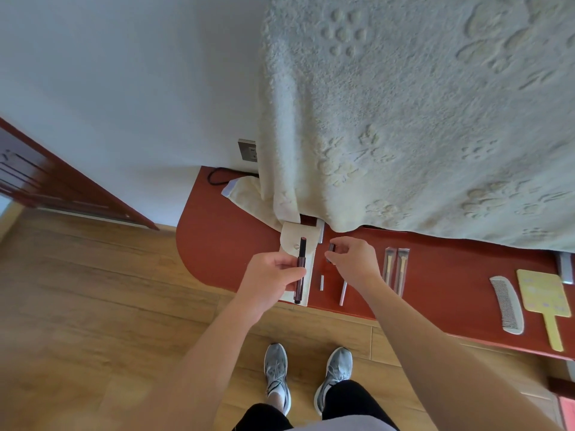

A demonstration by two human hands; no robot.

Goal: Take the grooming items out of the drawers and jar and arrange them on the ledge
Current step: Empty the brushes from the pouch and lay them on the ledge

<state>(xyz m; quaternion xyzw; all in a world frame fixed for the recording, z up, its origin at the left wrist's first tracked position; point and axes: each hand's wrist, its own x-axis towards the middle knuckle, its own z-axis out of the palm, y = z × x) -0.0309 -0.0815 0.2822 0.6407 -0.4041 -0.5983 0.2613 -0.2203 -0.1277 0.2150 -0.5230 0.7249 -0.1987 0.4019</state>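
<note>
My left hand [273,279] grips a long dark lipstick-like stick [301,269] with a reddish tip, held over a cream pouch [298,236] lying on the red-brown ledge [217,244]. Just to the right, my right hand [354,259] pinches a small dark cap [331,248]. Two small silver sticks [322,282] [343,293] lie on the ledge between my hands. Further right on the ledge lie two packaged slim tools [395,269], a silver comb [507,304] and a yellow hand mirror [544,300].
A thick cream blanket [404,119] hangs over the back of the ledge. A wall socket [248,149] and black cable [217,177] sit at the back left. Wooden floor [93,306] lies below, with my grey shoes [306,374]. A dark door frame [62,188] stands left.
</note>
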